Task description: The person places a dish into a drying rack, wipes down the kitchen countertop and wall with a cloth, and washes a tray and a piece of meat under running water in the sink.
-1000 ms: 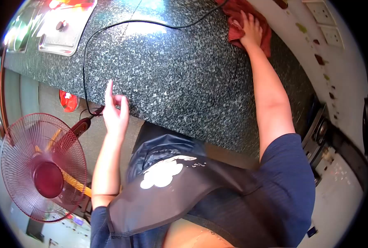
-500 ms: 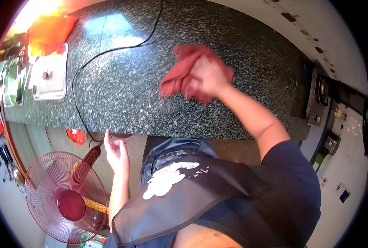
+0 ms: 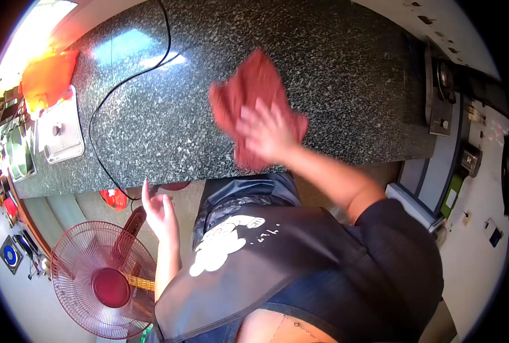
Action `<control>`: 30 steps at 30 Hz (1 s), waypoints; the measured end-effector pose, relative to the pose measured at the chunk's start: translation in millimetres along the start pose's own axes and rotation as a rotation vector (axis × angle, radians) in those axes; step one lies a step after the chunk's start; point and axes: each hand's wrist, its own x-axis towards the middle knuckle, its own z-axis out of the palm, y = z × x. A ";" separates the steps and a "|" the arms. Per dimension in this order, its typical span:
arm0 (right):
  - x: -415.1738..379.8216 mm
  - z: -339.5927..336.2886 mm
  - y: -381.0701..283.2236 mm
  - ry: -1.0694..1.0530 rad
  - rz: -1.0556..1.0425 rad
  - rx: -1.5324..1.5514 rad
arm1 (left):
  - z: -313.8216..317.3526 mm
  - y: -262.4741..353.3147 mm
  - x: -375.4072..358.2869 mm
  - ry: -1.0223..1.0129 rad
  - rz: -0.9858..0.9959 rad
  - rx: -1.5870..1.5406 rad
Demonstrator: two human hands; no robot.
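Note:
A dark red cloth (image 3: 257,86) lies spread on the speckled dark granite countertop (image 3: 334,108), and part of it reaches the front edge. My right hand (image 3: 264,131) rests flat on the cloth with its fingers stretched out and apart, slightly blurred. Off the counter, just below its front edge, my left hand (image 3: 162,216) is held up with the index finger extended. Its fingers are apart and nothing is in them.
A black cable (image 3: 113,91) runs across the counter and over its front edge. At the left are a white tray (image 3: 66,134), an orange cloth or bag (image 3: 49,74) and a green container (image 3: 19,151). A stove (image 3: 440,97) stands at the right. A red fan (image 3: 110,286) is below left.
The red cloth was bunched under my right hand and is now spread out. My right hand has moved toward the counter's front edge and its fingers have opened. The view has turned slightly.

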 end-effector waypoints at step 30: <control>-114.4 -59.1 145.1 0.053 0.218 -0.062 | 100.3 71.3 25.7 -0.113 0.086 0.004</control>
